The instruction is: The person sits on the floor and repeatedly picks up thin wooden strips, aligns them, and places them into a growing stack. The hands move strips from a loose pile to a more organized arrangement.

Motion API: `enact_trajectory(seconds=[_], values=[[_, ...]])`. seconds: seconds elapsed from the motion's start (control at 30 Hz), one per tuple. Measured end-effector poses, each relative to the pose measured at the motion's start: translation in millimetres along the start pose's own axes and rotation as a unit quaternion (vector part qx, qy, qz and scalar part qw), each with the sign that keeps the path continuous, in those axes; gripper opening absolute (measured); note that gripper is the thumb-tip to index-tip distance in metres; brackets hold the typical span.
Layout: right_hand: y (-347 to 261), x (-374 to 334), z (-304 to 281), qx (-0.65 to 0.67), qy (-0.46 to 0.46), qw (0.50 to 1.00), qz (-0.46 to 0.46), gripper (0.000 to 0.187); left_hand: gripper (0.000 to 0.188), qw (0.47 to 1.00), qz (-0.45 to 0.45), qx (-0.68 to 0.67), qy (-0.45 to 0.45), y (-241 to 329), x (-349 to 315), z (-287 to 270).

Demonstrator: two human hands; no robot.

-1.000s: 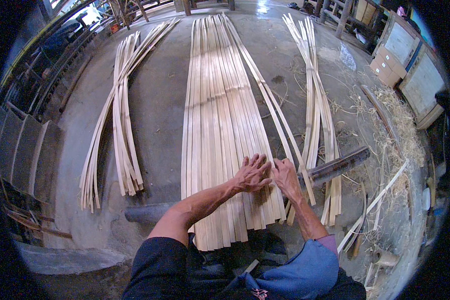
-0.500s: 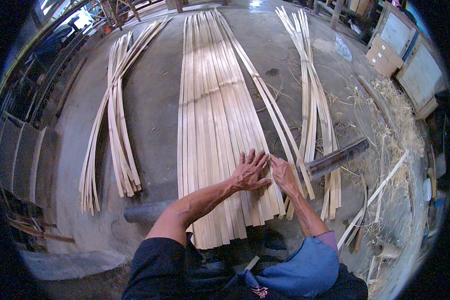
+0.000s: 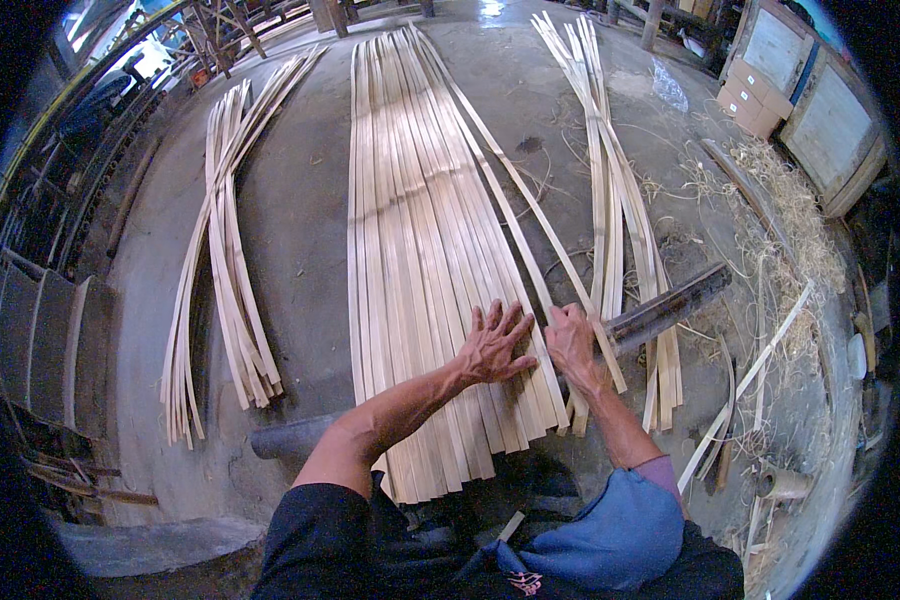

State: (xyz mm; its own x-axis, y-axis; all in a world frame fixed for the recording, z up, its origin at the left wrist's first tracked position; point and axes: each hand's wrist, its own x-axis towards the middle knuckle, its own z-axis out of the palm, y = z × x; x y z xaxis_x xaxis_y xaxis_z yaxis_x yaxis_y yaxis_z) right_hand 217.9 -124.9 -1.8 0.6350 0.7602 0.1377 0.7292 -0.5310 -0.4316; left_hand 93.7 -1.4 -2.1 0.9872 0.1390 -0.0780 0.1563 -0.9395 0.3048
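A wide row of long pale bamboo strips [image 3: 420,260] lies side by side, running away from me. My left hand [image 3: 495,345] rests flat on the row's near right part, its fingers spread. Just to its right, my right hand [image 3: 573,345] is closed around the near part of a bamboo strip at the row's right edge. Its fingers hide exactly how the strip is held. Two or so loose strips [image 3: 540,205] stand apart from the row on that side and converge with it at the far end. A dark pole [image 3: 670,305] passes crosswise under the strips' near ends.
Crossed strip bundles lie on the floor at left [image 3: 225,240] and right [image 3: 615,190]. Curly shavings [image 3: 790,210] are heaped at the far right, near cardboard boxes [image 3: 753,98] and framed panels [image 3: 838,120]. Curved dark slabs [image 3: 55,340] stand at the left.
My right hand has shifted slightly, its fingers now curled more tightly, and a gap has opened between the row and the strip by it. My left hand stays spread on the row.
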Motion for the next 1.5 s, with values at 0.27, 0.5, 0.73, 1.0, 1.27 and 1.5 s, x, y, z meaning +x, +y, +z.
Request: enact_trajectory(seconds=[0.27, 0.5, 0.73, 1.0, 1.27, 1.5], values=[[-7.1, 5.4, -3.4, 0.220, -0.056, 0.971, 0.067, 0.045, 0.076, 0.999, 0.014, 0.005, 0.038, -1.3, -1.3, 7.0], [-34.2, 0.6, -22.5, 0.266, 0.054, 0.962, 0.018, 0.039, 0.076, 0.998, 0.031, 0.005, 0.049, -3.8, 0.9, 7.1], [-39.4, 7.0, -2.5, 0.258, 0.020, 0.963, 0.069, 0.044, 0.079, 0.999, 0.032, -0.018, 0.001, -5.6, 6.6, 2.5], [-47.1, 8.1, -4.7, 0.296, 0.034, 0.952, 0.065, 0.040, 0.083, 0.997, 0.072, -0.007, 0.029, -10.2, 19.4, 15.9], [-40.3, 20.1, 11.2, 0.246, 0.064, 0.967, 0.026, 0.037, 0.076, 0.999, 0.039, 0.007, -0.019, -12.5, 29.1, 19.8], [-48.5, 13.9, 1.8, 0.323, 0.056, 0.943, 0.050, 0.038, 0.083, 0.998, 0.048, 0.016, -0.026, -8.5, 21.8, 10.2]])
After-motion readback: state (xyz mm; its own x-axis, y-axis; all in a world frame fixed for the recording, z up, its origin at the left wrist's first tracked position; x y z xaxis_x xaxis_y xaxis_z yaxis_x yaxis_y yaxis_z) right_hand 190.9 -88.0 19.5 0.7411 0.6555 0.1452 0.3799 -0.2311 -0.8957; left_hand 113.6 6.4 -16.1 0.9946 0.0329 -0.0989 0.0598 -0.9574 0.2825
